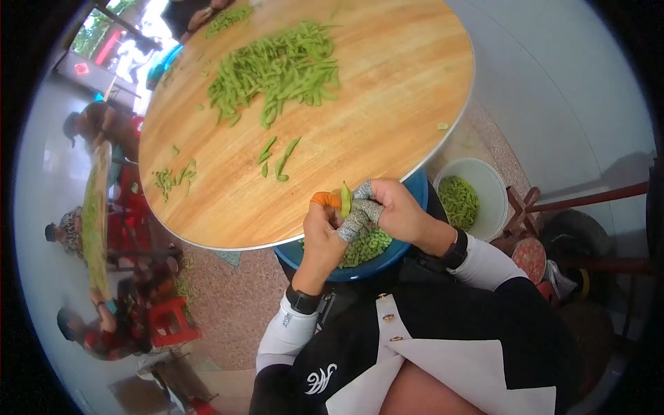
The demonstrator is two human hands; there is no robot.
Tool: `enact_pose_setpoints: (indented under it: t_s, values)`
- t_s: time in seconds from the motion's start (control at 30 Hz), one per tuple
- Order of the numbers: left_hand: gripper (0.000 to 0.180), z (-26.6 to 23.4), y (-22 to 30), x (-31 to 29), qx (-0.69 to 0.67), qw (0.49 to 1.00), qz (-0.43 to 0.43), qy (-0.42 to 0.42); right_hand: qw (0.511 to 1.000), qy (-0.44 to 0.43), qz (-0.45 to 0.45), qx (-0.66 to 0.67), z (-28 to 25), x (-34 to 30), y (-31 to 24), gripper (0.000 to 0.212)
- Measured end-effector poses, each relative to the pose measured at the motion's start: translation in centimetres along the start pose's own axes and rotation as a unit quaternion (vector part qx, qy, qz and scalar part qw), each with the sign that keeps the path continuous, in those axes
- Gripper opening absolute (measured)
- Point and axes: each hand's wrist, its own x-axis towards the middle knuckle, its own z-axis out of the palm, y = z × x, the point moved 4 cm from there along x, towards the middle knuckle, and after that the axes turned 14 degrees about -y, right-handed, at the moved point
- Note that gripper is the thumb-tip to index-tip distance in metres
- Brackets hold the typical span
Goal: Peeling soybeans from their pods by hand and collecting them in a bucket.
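Observation:
A green soybean pod (346,199) stands upright between my two hands, just off the near edge of the round wooden table (387,90). My left hand (324,238), with an orange cover on one finger and a grey knitted one on another, pinches the pod. My right hand (401,213), its fingertips in grey knitted covers, closes on the pod from the other side. Below both hands sits a blue basin (401,261) holding shelled green beans (366,247); my hands partly hide it.
A large heap of pods (277,72) lies on the far part of the table, with a few loose pods (282,162) nearer me. A white bucket (494,207) of pods stands at the right. Far left, several people sit around another table (95,214), near a red stool (173,324).

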Motion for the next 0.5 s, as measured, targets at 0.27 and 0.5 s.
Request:
enact_pose_setpoints:
  t_s: [0.27, 0.5]
  values:
    - [0.018, -1.0, 1.2, -0.5, -0.039, 0.998, 0.051, 0.015, 0.994, -0.024, -0.032, -0.1, 0.4, 0.1, -0.8, 0.007]
    - [0.017, -1.4, 0.4, -0.7, -0.336, 0.939, 0.038, -0.07, 0.996, -0.069, 0.059, 0.021, 0.3, 0.3, -1.2, 0.013]
